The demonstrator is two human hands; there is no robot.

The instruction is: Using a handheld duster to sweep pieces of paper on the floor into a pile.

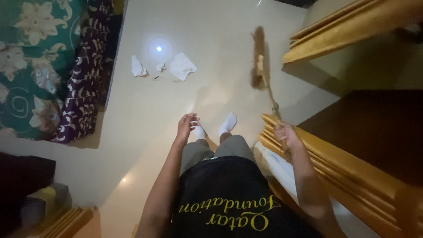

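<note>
My right hand (285, 134) grips the thin handle of a broom, whose brown bristle head (259, 57) is lifted and blurred over the pale tiled floor (220, 35). My left hand (187, 124) hangs free in front of me, fingers loosely apart, holding nothing. Crumpled white paper scraps (182, 66) and another piece (138, 67), with small bits of litter between them, lie on the floor ahead of my white-socked feet (228, 123).
A mattress with a green floral cover and purple patterned edge (48, 66) lies along the left. Gold-trimmed wooden furniture (335, 163) stands close on my right, more gold trim (348, 31) at upper right. Dark items (26, 185) sit at lower left.
</note>
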